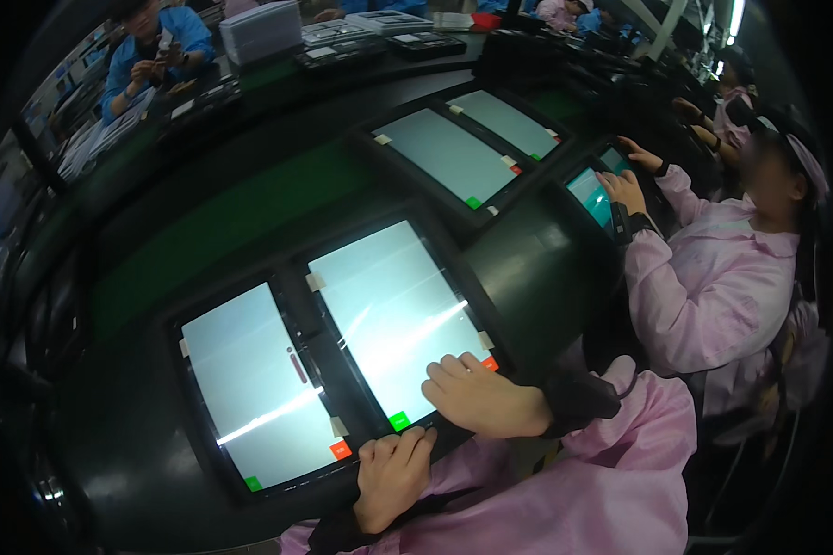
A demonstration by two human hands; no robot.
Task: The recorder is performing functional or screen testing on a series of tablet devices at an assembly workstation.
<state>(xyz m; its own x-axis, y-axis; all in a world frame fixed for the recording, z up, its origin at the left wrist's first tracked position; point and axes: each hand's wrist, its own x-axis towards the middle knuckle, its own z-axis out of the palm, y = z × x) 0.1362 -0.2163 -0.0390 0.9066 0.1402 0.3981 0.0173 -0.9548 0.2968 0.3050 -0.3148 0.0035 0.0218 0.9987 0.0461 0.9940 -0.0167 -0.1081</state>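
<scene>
Two tablets with lit white screens lie side by side in a black tray in front of me. My right hand is over the near right part of the right tablet, by its red corner square. Its fingers are curled and the palm side is hidden. At the tray's near edge, below the green square, my left hand rests with bent fingers pressed together. Whether anything is in either hand cannot be seen. The left tablet has a small dark red bar on its screen, and no hand touches it.
Another tray with two lit tablets lies farther back. To the right, a co-worker in pink touches a tablet with a teal screen. A white stack and black trays stand at the back, near a person in blue.
</scene>
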